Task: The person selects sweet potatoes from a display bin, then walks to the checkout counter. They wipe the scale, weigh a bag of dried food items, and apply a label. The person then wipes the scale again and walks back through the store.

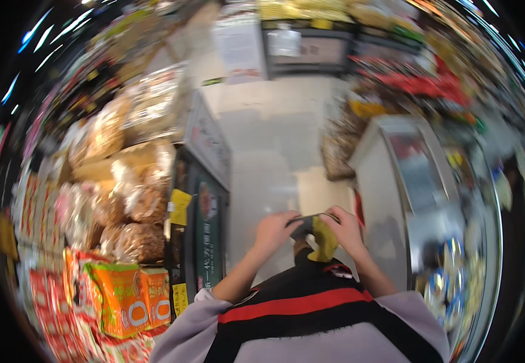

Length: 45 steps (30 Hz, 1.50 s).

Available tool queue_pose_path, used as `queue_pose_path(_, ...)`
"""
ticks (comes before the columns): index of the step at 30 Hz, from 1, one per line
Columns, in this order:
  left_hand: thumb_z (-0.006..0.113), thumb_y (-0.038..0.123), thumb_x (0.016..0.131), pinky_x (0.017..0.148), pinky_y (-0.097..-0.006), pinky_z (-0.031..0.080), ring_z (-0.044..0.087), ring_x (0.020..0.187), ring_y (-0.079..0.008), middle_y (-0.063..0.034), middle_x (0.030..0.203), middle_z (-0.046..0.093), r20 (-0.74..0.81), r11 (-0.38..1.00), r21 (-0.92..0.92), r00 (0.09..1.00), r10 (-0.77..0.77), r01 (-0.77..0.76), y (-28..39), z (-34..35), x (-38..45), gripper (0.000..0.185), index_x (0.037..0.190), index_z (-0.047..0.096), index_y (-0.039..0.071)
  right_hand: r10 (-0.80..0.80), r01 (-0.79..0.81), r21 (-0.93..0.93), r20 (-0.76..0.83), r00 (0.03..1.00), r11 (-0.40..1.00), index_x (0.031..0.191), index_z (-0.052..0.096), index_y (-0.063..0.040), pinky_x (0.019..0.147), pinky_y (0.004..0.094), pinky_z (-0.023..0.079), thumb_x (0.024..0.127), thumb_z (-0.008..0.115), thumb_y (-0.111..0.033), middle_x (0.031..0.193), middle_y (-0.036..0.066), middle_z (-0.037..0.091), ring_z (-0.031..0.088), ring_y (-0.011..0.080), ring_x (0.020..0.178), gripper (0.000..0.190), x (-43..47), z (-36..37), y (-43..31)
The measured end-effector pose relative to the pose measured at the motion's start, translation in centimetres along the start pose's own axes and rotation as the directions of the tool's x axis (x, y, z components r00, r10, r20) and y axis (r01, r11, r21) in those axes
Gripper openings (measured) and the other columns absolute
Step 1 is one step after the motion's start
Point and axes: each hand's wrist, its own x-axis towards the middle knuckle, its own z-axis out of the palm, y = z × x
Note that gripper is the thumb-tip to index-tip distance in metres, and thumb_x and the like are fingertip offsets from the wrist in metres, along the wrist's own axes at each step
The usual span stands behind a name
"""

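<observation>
In front of my waist, my left hand (272, 233) grips the dark grey part (304, 227) of a thin, limp item that looks like cloth. From my right hand (348, 229) hangs its yellow-green part (324, 238), pinched near the top edge. Both hands hold the upper edge stretched between them, thumbs on top. Blur hides whether this is one cloth or two pieces. Below it is my black apron (298, 281) with a red band.
To my left stands a dark display stand (208, 227) with bagged brown food (142, 240) and orange packets (119, 295). A chilled display case (448, 272) and a light grey cabinet (380, 190) flank my right. Pale tiled floor (267, 149) runs ahead to more shelves (307, 50).
</observation>
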Motion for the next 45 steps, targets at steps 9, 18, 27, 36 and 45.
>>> queue_pose_path(9,0.058,0.018,0.096,0.074,-0.0353,0.051,0.064,0.082,-0.0285,-0.0137,0.096,0.065,-0.473,0.982,-0.175,0.869,-0.142,0.066,-7.2,-10.7,20.2,0.021,0.110,0.064,0.004,-0.086,-0.045,0.524,0.224,0.971,0.850,0.101,0.050,-0.005,0.058,0.0224,0.040,0.097,0.058,-0.016,0.076,0.001,0.057,0.050,0.0059,0.066,0.014,31.9,10.3,-7.5)
queue_pose_path(18,0.065,0.024,0.094,0.075,-0.0275,0.052,0.067,0.084,-0.0154,-0.0121,0.099,0.068,-0.344,0.819,-0.538,0.834,-0.431,0.202,-19.3,-21.8,40.9,0.044,0.128,0.055,0.000,-0.144,-0.110,0.600,0.360,0.922,0.793,0.113,0.046,-0.002,0.069,0.0228,0.045,0.100,0.050,-0.008,0.093,0.004,0.059,0.053,0.0073,0.080,0.015,57.7,20.1,-13.1)
queue_pose_path(27,0.059,0.013,0.088,0.075,-0.0375,0.050,0.065,0.083,-0.0287,-0.0165,0.090,0.065,-0.301,0.926,-0.364,0.953,-0.014,-0.102,-28.0,-30.4,70.1,0.032,0.119,0.056,0.003,-0.143,0.101,0.575,0.029,0.989,0.812,0.114,0.046,-0.005,0.063,0.0192,0.039,0.099,0.048,-0.008,0.093,0.000,0.057,0.048,0.0049,0.074,0.015,83.3,18.5,-15.0)
queue_pose_path(36,0.062,0.010,0.087,0.071,-0.0419,0.050,0.063,0.085,-0.0388,-0.0192,0.091,0.065,-0.431,0.975,-0.224,0.897,-0.102,0.003,-40.7,-40.2,96.3,0.022,0.108,0.061,0.006,-0.166,0.057,0.560,0.147,0.975,0.826,0.109,0.049,-0.006,0.052,0.0183,0.034,0.098,0.054,-0.010,0.079,-0.003,0.054,0.043,0.0020,0.061,0.013,113.2,24.3,-18.4)
queue_pose_path(45,0.063,0.013,0.091,0.069,-0.0326,0.049,0.064,0.077,-0.0220,-0.0130,0.090,0.066,-0.692,0.876,-0.417,0.540,-0.480,0.244,-56.3,-60.3,105.0,0.018,0.105,0.066,0.003,-0.429,-0.088,0.629,0.618,0.658,0.772,0.112,0.053,-0.003,0.065,0.0210,0.042,0.098,0.055,-0.013,0.087,0.001,0.055,0.050,0.0060,0.074,0.018,137.1,44.2,-29.8)
